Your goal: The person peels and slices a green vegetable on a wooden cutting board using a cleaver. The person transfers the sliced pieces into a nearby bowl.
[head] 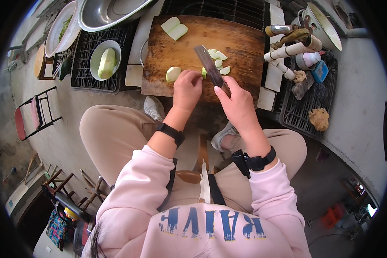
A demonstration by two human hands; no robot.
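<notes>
My right hand (237, 101) grips the handle of a cleaver (209, 64), its blade slanting up and left over a worn wooden cutting board (167, 87). Beside the blade, the fingertips of my left hand (188, 88) hold a small green-skinned piece of gourd (203, 73). Just left of that hand lies a larger pale gourd chunk (173, 74). Several cut gourd pieces (218, 63) are scattered right of the blade. Two long gourd sections (174, 28) rest side by side at the board's far left.
A white bowl (93, 61) with a peeled gourd (106, 64) stands on a black crate at left. A metal basin (116, 13) is behind it. White pipes with a tap (279, 53) rise right of the board, near a black crate with sponges (318, 119).
</notes>
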